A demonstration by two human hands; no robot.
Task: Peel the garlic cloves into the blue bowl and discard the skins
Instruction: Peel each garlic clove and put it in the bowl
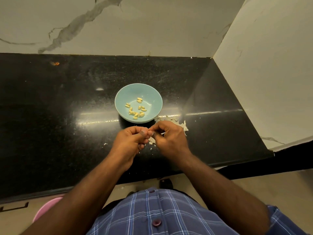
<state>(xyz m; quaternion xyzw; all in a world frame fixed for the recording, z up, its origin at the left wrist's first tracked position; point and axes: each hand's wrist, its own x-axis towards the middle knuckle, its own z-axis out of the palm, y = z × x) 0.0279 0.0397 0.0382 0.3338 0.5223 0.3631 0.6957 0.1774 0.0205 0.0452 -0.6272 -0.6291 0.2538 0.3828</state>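
Note:
A light blue bowl [152, 94] stands on the black countertop [50, 107] and holds several peeled yellowish garlic cloves [135, 110]. Just in front of the bowl, my left hand [131, 141] and my right hand [169, 138] meet fingertip to fingertip, pinching a small garlic clove that is almost wholly hidden between the thumbs and fingers. White papery garlic skins [183, 126] lie on the counter behind my right hand. A further piece of skin [152, 141] shows between the two hands.
A marbled wall runs behind the counter, and a side wall [262, 73] closes it on the right. Small skin flecks dot the counter near my hands. A pink tub [49, 207] sits on the floor at lower left, below the counter edge.

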